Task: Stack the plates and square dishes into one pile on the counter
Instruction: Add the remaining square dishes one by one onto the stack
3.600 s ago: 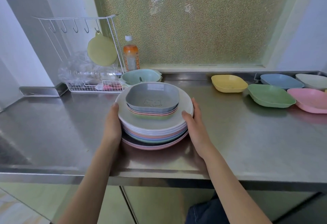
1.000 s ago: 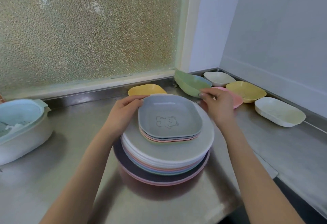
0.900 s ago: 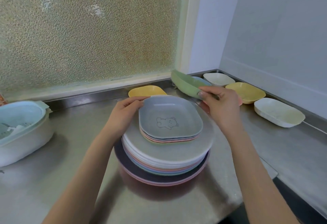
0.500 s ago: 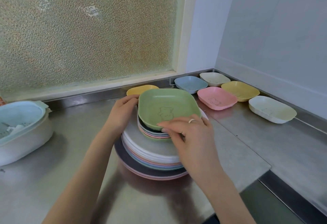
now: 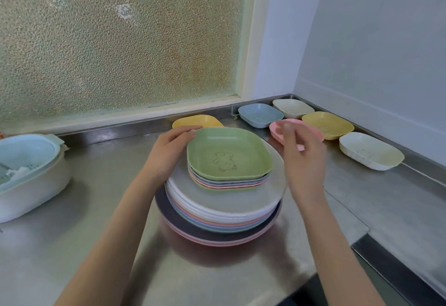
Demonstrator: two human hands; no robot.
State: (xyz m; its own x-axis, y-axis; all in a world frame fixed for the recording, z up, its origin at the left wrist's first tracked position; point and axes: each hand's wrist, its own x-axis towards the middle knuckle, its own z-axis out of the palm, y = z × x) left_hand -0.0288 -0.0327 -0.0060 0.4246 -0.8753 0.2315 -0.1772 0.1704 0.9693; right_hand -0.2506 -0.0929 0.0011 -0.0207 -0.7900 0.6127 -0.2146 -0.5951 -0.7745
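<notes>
A pile of round plates (image 5: 222,205) stands on the steel counter (image 5: 72,245), with several square dishes stacked on it. A green square dish (image 5: 228,154) with a bear drawing lies on top. My left hand (image 5: 169,153) rests against the pile's left side, fingertips on the green dish's far left rim. My right hand (image 5: 301,151) hovers to the right of the pile, fingers apart, holding nothing. Behind it lies a pink dish (image 5: 277,130), partly hidden. A yellow dish (image 5: 195,121) lies behind the pile.
Along the right wall lie a blue dish (image 5: 260,114), a cream dish (image 5: 293,107), a yellow dish (image 5: 328,124) and a pale cream dish (image 5: 370,150). A white tub with a light blue strainer (image 5: 29,168) sits at the left. The counter steps down at the front right.
My right hand lifted the green dish from the right, set it on the pile over the grey one, then let go and moved right. My left hand stayed at the pile.
</notes>
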